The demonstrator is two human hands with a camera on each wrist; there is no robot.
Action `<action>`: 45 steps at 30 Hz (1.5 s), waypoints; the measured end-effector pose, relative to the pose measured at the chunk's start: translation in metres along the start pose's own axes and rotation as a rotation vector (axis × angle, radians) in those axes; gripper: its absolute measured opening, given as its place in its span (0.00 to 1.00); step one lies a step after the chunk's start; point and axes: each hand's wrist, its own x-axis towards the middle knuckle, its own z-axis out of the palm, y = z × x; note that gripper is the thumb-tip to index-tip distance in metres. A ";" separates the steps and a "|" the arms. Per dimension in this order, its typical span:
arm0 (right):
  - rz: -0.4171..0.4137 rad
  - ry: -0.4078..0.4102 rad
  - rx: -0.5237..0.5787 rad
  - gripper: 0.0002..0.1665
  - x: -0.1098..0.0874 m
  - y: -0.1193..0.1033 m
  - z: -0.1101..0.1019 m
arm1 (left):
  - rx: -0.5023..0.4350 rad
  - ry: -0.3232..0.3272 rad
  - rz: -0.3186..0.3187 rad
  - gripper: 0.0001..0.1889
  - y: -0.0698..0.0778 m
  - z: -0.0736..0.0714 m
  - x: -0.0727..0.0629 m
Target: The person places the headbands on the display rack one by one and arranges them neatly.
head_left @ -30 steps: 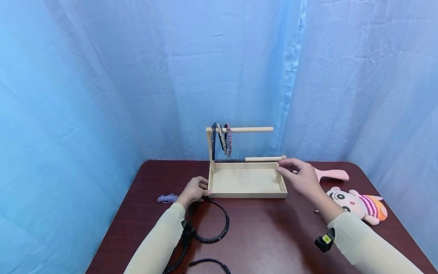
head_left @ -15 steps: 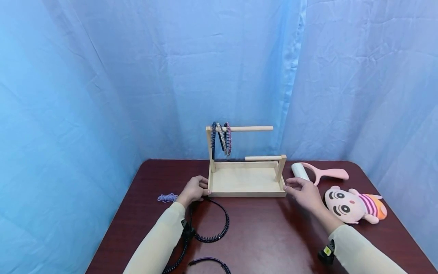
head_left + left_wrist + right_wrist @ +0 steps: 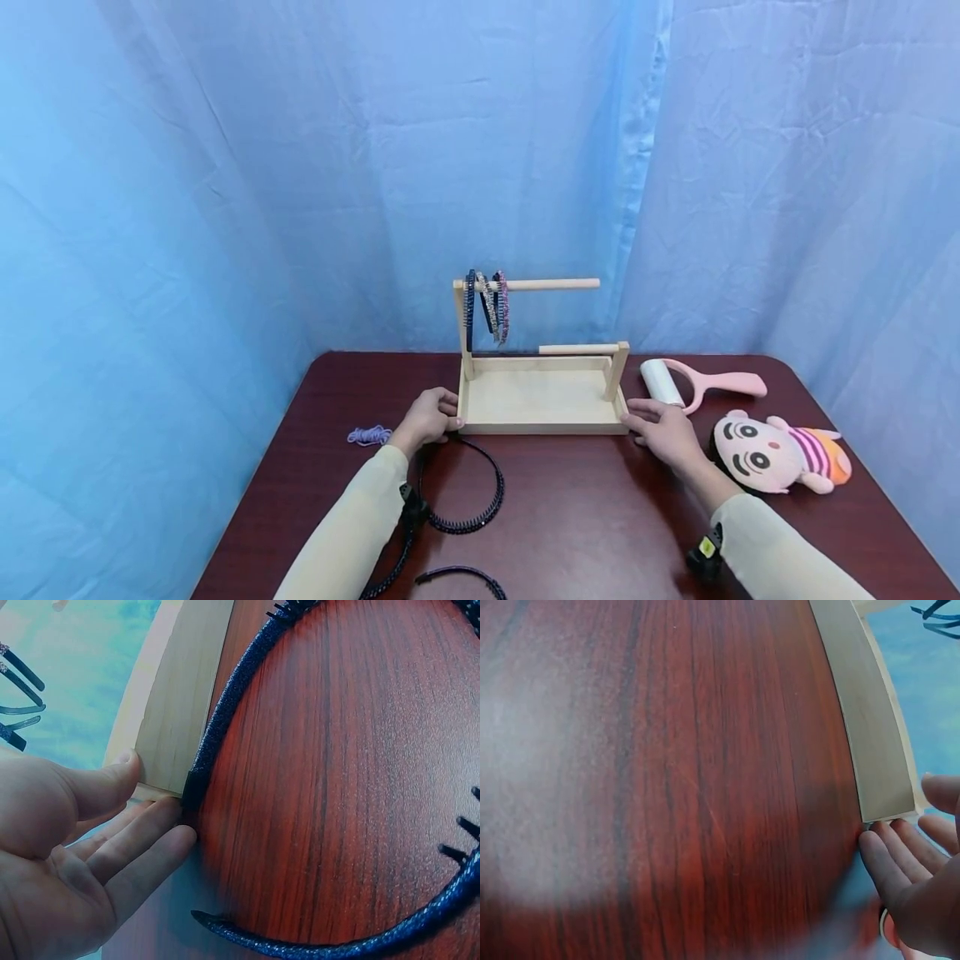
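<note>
A pale wooden headband rack [image 3: 540,429] with a shallow tray base stands at the middle of the table. Several headbands [image 3: 470,312], dark and sparkly, hang at the left of its upper bar. My left hand [image 3: 431,415] holds the tray's left end at the front corner, thumb [image 3: 120,776] on the rim and fingers against the outer side. At the opposite end my right hand [image 3: 663,429] holds the right front corner the same way. A black toothed headband [image 3: 487,517] lies on the table, one tip beside the left fingers.
More dark headbands [image 3: 461,571] lie near the front edge. Left of the rack is a bundle of purple cord [image 3: 369,435]. To the right lie a pink-handled lint roller [image 3: 723,383] and a plush doll [image 3: 765,458]. Blue curtains [image 3: 480,167] enclose the table.
The right hand has come down from the short peg's post to the tray's right front corner. The left hand stays at its corner. The rack has barely shifted.
</note>
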 end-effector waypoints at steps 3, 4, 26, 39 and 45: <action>0.008 0.005 0.001 0.29 0.001 0.005 0.000 | 0.004 0.002 0.004 0.21 0.000 0.001 0.000; 0.010 0.007 0.004 0.28 0.002 0.006 0.000 | 0.005 0.004 0.004 0.21 0.000 0.001 0.000; 0.031 -0.032 0.020 0.26 0.004 0.010 0.004 | 0.020 -0.032 0.008 0.26 -0.004 -0.006 -0.009; 0.027 -0.042 0.014 0.25 0.005 0.009 -0.001 | 0.121 0.043 0.137 0.19 -0.007 -0.033 -0.052; -0.001 -0.043 -0.034 0.25 0.003 0.009 -0.004 | 0.149 0.117 0.197 0.14 -0.015 -0.053 -0.090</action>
